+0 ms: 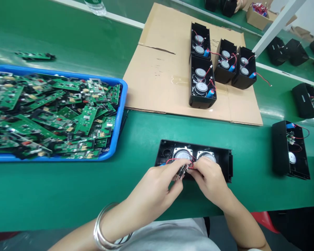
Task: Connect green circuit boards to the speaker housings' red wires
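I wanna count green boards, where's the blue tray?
The blue tray lies at the head view's left, on the green table, beside the cardboard.

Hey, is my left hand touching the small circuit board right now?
Touching. The head view shows the left hand pinching the circuit board, with no gap between.

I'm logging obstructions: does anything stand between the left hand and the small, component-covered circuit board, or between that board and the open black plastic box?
Nothing visible separates the left hand from the board it holds. Over the box, thin red wires and the right hand sit beside the board; the hands hide what lies beneath.
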{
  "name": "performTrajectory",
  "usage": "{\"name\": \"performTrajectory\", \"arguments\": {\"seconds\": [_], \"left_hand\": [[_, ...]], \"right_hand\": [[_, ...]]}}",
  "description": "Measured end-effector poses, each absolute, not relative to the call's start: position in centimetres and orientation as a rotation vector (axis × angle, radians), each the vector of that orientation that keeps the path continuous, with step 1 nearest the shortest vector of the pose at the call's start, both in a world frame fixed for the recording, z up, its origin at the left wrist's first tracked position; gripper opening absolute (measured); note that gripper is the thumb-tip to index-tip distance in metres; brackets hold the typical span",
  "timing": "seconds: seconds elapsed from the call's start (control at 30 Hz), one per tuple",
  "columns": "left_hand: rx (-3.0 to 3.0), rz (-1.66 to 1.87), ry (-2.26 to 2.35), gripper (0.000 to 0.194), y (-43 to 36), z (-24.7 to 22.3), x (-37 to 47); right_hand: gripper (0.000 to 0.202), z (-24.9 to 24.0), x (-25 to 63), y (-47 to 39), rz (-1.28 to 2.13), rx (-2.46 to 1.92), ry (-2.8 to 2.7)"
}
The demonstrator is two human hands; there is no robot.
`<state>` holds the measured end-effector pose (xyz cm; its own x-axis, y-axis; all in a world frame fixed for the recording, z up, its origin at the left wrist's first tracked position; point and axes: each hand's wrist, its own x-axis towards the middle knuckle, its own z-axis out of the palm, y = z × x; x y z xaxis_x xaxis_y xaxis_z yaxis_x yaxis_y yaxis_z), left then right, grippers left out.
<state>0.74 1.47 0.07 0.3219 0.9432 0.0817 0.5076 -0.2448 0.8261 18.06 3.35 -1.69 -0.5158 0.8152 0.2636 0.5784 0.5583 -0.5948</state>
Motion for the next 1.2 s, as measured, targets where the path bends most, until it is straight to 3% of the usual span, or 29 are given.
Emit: {"name": "performTrajectory", "arguments": {"seconds": [0.17, 0.5, 0.8, 0.93, 1.07, 1.2], "left_hand": [[1.886, 0.749, 1.267, 0.03, 1.4, 0.3, 0.7], [1.972, 0.748, 1.143, 0.033, 1.3, 0.0, 0.0], [1.693, 0.706, 1.23, 0.028, 0.9, 0.6, -0.5], [1.583, 0.716, 1.334, 0.026, 0.6, 1.0, -1.0], [1.537, 0.748, 1.42, 0.02, 0.4, 1.5, -0.3], [1.588, 0.833, 1.469, 0.021, 0.7, 1.5, 1.0]], "right_hand": [[0.031, -1.8, 17.9, 3.1, 0.463, -1.044, -2.25], [0.017, -1.2, 18.5, 3.8, 0.906, -1.131, -2.144], [0.008, -0.5, 18.0, 4.1, 0.945, -1.213, -2.203], [0.03, -0.7, 17.8, 4.4, 1.017, -1.222, -2.165], [0.01, -1.0, 18.7, 4.3, 1.107, -1.316, -1.792], [0.007, -1.0, 19.8, 3.5, 1.121, -1.322, -1.66]]}}
